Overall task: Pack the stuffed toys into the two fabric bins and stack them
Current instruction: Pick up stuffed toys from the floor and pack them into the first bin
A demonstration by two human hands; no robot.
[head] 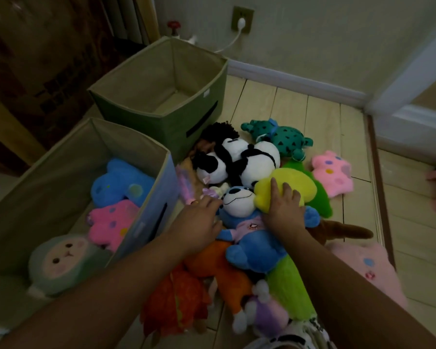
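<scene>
A pile of stuffed toys lies on the wooden floor. In its middle is a blue toy with a white face [239, 202], next to a yellow-and-green toy [287, 187] and a black-and-white panda [239, 162]. My left hand [202, 217] touches the left side of the blue toy's head. My right hand [285, 205] lies with spread fingers on the yellow toy's edge and the blue toy. The near fabric bin [151, 197] holds a blue toy [118, 182], a pink spotted toy [108, 222] and a grey-green lamb [63, 258]. The far green bin [161, 107] has nothing inside.
A teal spotted toy [280, 137] and a pink spotted toy [332, 172] lie at the pile's far right. Orange [217, 268], lime [290, 285] and purple [267, 313] toys lie near me. A large pink toy [365, 268] sits right. A plugged wall socket [242, 21] is behind.
</scene>
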